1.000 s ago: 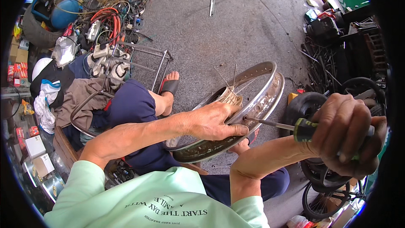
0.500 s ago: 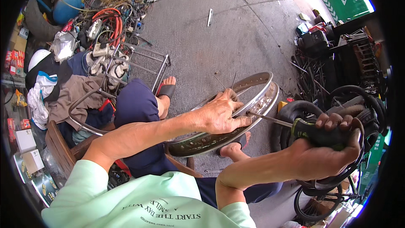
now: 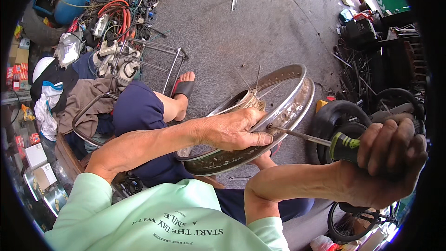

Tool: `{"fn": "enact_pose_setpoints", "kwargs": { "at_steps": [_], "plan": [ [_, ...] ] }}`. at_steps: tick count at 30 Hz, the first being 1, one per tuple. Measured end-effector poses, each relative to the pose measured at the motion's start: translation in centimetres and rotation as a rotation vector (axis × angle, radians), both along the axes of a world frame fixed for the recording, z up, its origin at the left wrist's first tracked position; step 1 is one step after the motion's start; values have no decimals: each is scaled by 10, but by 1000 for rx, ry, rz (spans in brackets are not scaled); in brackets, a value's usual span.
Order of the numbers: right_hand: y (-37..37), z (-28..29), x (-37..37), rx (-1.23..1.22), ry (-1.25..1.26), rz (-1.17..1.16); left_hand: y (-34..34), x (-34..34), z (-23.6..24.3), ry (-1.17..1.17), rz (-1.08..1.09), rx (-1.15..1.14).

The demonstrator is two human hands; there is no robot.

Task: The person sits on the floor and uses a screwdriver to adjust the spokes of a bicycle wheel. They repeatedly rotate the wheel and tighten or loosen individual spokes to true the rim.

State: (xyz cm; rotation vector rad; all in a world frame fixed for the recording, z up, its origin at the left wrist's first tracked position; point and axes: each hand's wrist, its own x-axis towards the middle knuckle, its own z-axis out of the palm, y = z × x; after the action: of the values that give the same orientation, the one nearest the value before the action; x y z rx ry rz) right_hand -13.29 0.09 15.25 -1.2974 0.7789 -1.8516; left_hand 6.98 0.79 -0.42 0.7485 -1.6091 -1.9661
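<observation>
A metal wheel rim (image 3: 218,161) rests tilted across my lap, its outer channel scuffed and spotted. My left hand (image 3: 234,128) is closed around its near side, with the thumb lying along the channel. Inside the rim, a hub (image 3: 248,100) with several thin spokes shows beyond my fingers. My right hand (image 3: 383,162) grips the green and black handle of a long screwdriver (image 3: 304,135), held out to the right. Its shaft points left, and its tip meets a hole in the rim channel near my left thumb.
A metal-framed stool (image 3: 174,72) stands at the left beside piled clothes (image 3: 90,104) and cables. Black tires (image 3: 332,121) and a heap of thin metal rods (image 3: 353,72) lie at the right. A small wrench (image 3: 239,178) is on the floor.
My right hand has shifted outward to the right and its grip on the screwdriver handle has turned. The rim has moved slightly, and more of the hub shows past my left hand.
</observation>
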Motion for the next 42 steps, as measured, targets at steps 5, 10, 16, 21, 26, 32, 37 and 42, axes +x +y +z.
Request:
{"fn": "enact_pose_setpoints", "kwargs": {
  "at_steps": [5,10,16,21,26,32,37,42],
  "plan": [
    [-14,-5,-16,-127,-64,355,0,0,-2,5,-41,-8],
    [-52,-8,-9,-250,-151,1135,8,0,-1,83,-36,52],
    [-54,-4,2,-201,-105,1292,-1,11,10,-28,-190,146],
    [-6,10,55,32,-49,54,4,7,-5,-26,-116,-34],
    [16,-1,55,-40,12,-538,6,7,-2,48,-143,22],
    [13,-3,28,-53,57,-259,5,11,6,33,-148,30],
    [-3,-5,28,-152,11,124,-1,11,3,47,-165,25],
    [-22,-18,13,-433,-305,392,2,7,-3,86,-102,-30]
  ]
}}
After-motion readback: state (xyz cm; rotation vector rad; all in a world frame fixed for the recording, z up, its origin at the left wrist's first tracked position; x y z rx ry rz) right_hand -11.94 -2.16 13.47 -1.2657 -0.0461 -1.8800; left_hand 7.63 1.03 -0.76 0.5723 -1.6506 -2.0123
